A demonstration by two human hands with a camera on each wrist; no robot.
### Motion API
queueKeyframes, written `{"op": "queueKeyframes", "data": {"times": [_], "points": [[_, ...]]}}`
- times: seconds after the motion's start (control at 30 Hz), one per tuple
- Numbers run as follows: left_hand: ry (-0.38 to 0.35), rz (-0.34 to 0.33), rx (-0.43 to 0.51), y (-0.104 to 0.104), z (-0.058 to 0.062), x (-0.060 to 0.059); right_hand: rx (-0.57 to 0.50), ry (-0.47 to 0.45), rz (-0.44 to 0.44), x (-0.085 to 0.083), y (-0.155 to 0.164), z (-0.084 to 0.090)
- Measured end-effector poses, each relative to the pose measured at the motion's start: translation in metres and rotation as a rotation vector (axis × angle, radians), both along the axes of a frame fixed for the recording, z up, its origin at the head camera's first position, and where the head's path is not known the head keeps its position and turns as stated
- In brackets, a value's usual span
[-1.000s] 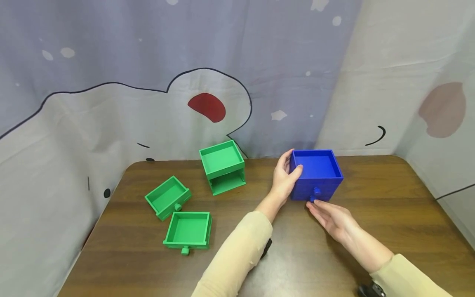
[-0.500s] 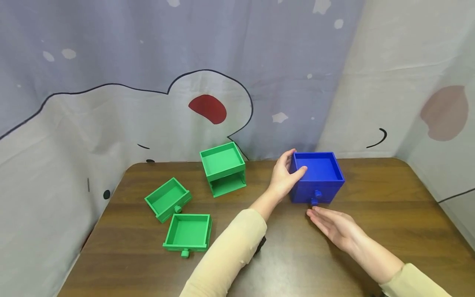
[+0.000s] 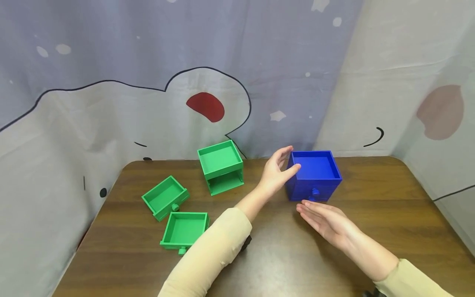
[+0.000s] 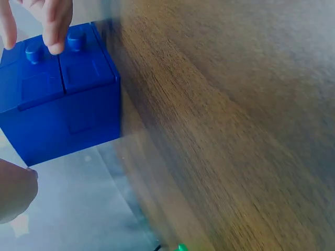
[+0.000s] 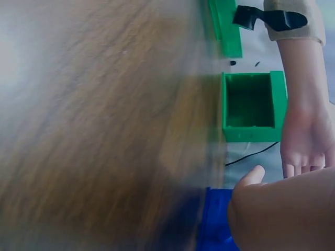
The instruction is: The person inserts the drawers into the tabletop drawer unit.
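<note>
Standing on the brown table, far and right of centre, the blue drawer box has not moved, its knob facing the near edge. The green cabinet and two loose green drawers lie to the left as before. The left hand, which gripped the box's left wall a second ago, has let go and hovers just beside it, fingers relaxed. The right hand lies flat and empty just near of the knob, having drawn slightly back.
</note>
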State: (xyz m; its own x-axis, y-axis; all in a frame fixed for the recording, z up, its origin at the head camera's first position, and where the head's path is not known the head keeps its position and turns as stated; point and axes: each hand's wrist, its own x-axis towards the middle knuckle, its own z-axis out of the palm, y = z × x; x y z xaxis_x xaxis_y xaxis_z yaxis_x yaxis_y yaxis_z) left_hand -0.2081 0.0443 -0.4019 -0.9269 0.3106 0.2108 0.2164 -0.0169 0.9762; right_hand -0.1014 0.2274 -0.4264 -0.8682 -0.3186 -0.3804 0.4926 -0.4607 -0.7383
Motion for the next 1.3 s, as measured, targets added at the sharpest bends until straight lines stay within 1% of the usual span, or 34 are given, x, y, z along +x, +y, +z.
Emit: {"op": "queueKeyframes", "data": {"times": [0.1, 0.3, 0.4, 0.63, 0.83, 1.0, 1.17, 1.3], "points": [[-0.024, -0.021, 0.015, -0.007, 0.003, 0.003, 0.008, 0.016, 0.010, -0.001, -0.006, 0.003], [-0.029, -0.051, 0.052, -0.028, 0.013, 0.008, 0.047, 0.073, 0.035, -0.002, -0.018, 0.009], [-0.035, -0.047, 0.079, -0.039, 0.018, 0.010, 0.074, 0.118, 0.052, -0.003, -0.023, 0.014], [-0.060, -0.023, 0.127, -0.072, 0.030, 0.019, 0.192, 0.230, 0.092, -0.005, -0.038, 0.026], [-0.055, -0.019, 0.143, -0.102, 0.038, 0.031, 0.253, 0.284, 0.079, -0.008, -0.049, 0.033], [-0.060, 0.008, 0.162, -0.124, 0.039, 0.043, 0.311, 0.328, 0.067, -0.014, -0.057, 0.034], [-0.084, 0.050, 0.160, -0.142, 0.038, 0.054, 0.342, 0.368, 0.048, -0.019, -0.065, 0.036], [-0.109, 0.086, 0.179, -0.156, 0.036, 0.063, 0.388, 0.389, 0.030, -0.021, -0.074, 0.037]]}}
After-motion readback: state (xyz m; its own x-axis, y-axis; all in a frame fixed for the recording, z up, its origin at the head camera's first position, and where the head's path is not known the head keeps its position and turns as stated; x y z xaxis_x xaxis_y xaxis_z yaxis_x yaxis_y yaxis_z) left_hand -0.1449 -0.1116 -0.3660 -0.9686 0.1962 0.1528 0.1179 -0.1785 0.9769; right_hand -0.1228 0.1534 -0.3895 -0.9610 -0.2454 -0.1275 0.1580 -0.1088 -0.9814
